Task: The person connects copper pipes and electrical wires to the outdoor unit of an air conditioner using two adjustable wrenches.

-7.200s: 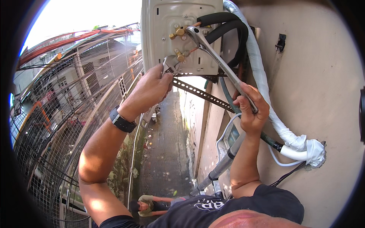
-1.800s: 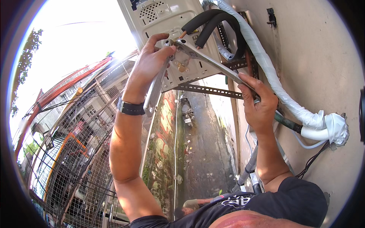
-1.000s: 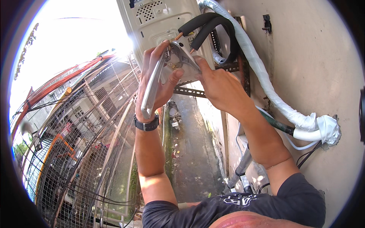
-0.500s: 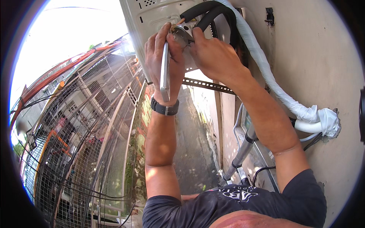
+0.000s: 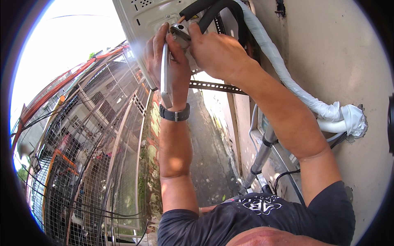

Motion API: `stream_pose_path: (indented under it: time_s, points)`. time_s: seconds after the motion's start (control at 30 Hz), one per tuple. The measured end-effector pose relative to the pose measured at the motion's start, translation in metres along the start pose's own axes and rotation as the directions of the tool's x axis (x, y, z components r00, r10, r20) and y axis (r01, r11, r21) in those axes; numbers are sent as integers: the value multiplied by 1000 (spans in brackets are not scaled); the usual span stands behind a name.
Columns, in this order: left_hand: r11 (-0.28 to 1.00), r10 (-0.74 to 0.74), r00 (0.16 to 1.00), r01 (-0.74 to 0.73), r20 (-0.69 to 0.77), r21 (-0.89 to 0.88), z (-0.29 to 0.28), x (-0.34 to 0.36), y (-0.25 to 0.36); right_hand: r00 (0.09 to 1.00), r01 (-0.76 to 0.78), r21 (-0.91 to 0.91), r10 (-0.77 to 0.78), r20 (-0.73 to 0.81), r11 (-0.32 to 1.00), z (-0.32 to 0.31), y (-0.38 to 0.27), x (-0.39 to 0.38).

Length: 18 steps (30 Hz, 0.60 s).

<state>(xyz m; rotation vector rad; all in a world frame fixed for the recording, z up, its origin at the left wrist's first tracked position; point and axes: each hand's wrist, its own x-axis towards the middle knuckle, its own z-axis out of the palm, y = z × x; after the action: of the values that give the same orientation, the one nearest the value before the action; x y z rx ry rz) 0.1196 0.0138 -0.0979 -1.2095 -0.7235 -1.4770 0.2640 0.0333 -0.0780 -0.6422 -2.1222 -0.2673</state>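
My left hand (image 5: pixel 170 51), raised at the outdoor air-conditioner unit (image 5: pixel 143 28), is closed around a long silver wrench (image 5: pixel 165 78). Its flat handle hangs down across my palm toward the wrist. Against the unit's side, a silver metal head with a dark hole (image 5: pixel 179 28) lies between my two hands; whether it belongs to the same wrench is hidden. My right hand (image 5: pixel 213 51) is closed, its thumb and fingers at that head, beside the black foam-covered pipes (image 5: pixel 217 12). A bare copper pipe end (image 5: pixel 181 19) shows just above the metal head.
A perforated metal bracket (image 5: pixel 217 87) runs below the unit to the wall (image 5: pixel 336 61). A white-wrapped pipe bundle (image 5: pixel 283 69) curves down into a wall hole. A grey metal pole (image 5: pixel 262 153) stands beside my right arm. Wire mesh and cables (image 5: pixel 94 156) fill the left; a paved alley lies far below.
The view has shifted slightly, so the unit and both hands sit a little farther left and higher. Both hands keep their holds, and the wrench handle stays about upright in the picture.
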Motion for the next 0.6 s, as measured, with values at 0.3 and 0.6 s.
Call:
stream_pose_path:
  time_s: [0.3,0.6]
  points:
    - [979,-161,987,161,5,-121,4,-3,-4,994,-65,22,63,84,998,-8,-3,-1]
    - [981,-181,983,183,29,-67,-5,1,5,994,-50,29,47,99,998,-9,-2,-1]
